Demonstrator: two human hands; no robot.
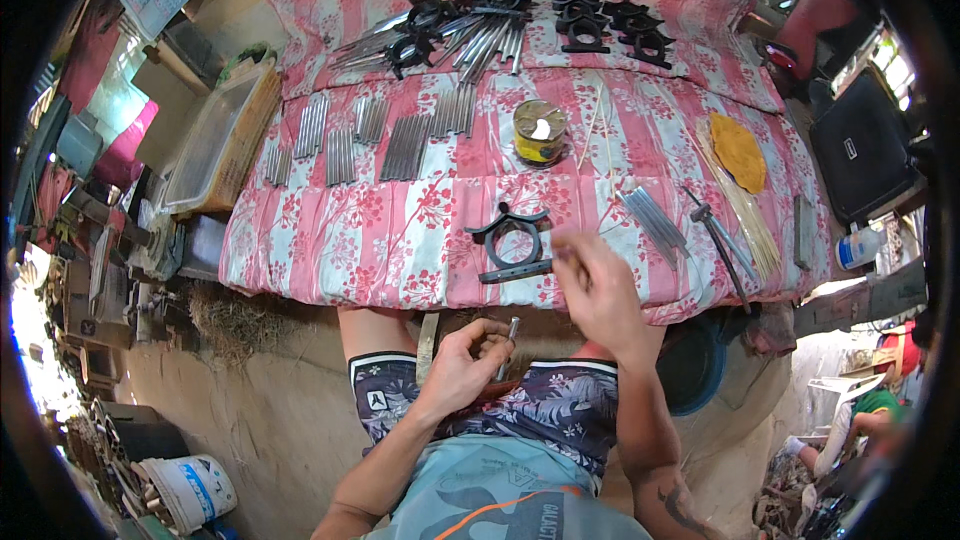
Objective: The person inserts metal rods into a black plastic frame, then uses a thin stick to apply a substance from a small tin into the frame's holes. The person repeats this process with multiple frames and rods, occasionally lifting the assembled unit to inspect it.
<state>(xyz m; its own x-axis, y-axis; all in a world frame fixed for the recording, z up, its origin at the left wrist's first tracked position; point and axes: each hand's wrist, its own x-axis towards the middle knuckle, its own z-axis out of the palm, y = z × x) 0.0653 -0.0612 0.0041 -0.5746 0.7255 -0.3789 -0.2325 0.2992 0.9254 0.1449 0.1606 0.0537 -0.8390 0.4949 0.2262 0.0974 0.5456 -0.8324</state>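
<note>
My left hand (pixel 465 365) is closed around a short metal tube (pixel 508 345), which stands nearly upright above my lap. My right hand (pixel 600 290) hovers over the table's front edge, thumb and fingers pinched together; whatever they may hold is too small to make out. Just left of those fingers lies a black ring-shaped frame (pixel 488 240) with curved prongs at its far side and a flat bar (pixel 515 272) along its near side. To the right of the frame, a bundle of metal tubes (pixel 652 222) rests on the red-and-white floral cloth (pixel 400 265).
Sorted metal tubes (pixel 405 148) lie at left. Black frames (pixel 585 35) and longer rods (pixel 480 45) fill the far side. A yellow round tin (pixel 540 132) sits mid-table. At right are a hammer (pixel 715 230), thin sticks (pixel 745 205) and an orange cloth (pixel 738 153).
</note>
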